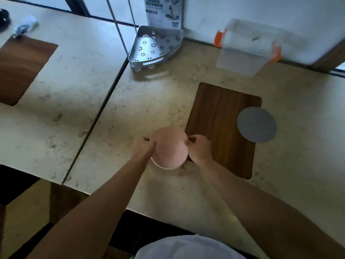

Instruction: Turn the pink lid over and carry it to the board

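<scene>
Both hands gripped a pink round lid at its edges.

Left hand [142, 146] and right hand [199, 149] curled their fingers round opposite sides of the pink round lid [169, 147], which sat on the tabletop [130, 101] just left of the inset wooden board [222, 128]. A grey disc [256, 127] overlapped that board's right edge; a metal corner rack [155, 46] stood well behind the board's left side.

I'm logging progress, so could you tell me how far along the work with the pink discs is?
Done: one grey disc lies at the wooden inlay's edge. In hand: left hand and right hand grip the pink disc stack. Left: those discs remain stacked together.
</scene>
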`<state>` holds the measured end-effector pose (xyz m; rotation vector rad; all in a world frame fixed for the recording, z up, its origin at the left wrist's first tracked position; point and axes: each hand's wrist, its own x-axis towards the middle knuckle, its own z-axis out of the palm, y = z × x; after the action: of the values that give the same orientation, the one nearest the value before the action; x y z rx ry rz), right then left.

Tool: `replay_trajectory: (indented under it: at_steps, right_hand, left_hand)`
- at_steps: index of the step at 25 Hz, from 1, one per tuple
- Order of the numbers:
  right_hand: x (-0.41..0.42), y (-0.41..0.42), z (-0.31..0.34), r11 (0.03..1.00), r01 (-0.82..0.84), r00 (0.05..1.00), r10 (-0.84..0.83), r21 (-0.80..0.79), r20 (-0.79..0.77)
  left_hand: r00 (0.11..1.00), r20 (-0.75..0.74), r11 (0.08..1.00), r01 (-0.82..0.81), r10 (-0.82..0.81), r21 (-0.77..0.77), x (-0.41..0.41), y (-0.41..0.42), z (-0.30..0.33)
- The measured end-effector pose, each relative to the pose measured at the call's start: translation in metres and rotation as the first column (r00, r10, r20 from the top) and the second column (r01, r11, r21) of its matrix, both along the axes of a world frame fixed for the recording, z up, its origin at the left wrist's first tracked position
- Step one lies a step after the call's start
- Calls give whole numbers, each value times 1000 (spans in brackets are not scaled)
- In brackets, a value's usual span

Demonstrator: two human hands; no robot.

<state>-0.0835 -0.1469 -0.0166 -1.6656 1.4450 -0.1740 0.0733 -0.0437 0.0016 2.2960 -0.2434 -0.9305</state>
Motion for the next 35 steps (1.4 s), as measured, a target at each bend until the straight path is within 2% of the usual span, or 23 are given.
replay_trajectory:
  at_steps: [4, 12, 16, 21, 25, 30, 35]
  right_hand:
    - [-52, -48, 9, 996, 29, 999, -33, -89, -42]
    - [-154, -147, 11, 929, 346, 935, -353, -129, -30]
    - [-187, -187, 3, 895, 420, 900, -432, -149, -60]
    - [-206, -220, -11, 903, 402, 903, -419, -154, -98]
    - [-214, -230, -21, 909, 380, 912, -399, -170, -98]
    - [-216, -230, -28, 910, 373, 918, -390, -181, -67]
    - [-216, -235, -30, 898, 394, 913, -407, -198, -31]
  left_hand:
    - [996, -45, 997, 77, -78, -27, -36, -68, 4]
    - [955, -58, 956, 291, -293, -34, -125, -201, 2]
    - [926, -39, 927, 375, -376, -22, -157, -249, -9]
    - [913, -31, 913, 407, -406, 11, -170, -282, -24]
    - [874, 51, 876, 481, -483, 44, -177, -291, -31]
    - [828, 150, 841, 539, -540, 47, -180, -288, -33]
    - [827, 155, 839, 545, -540, 19, -182, -288, -34]
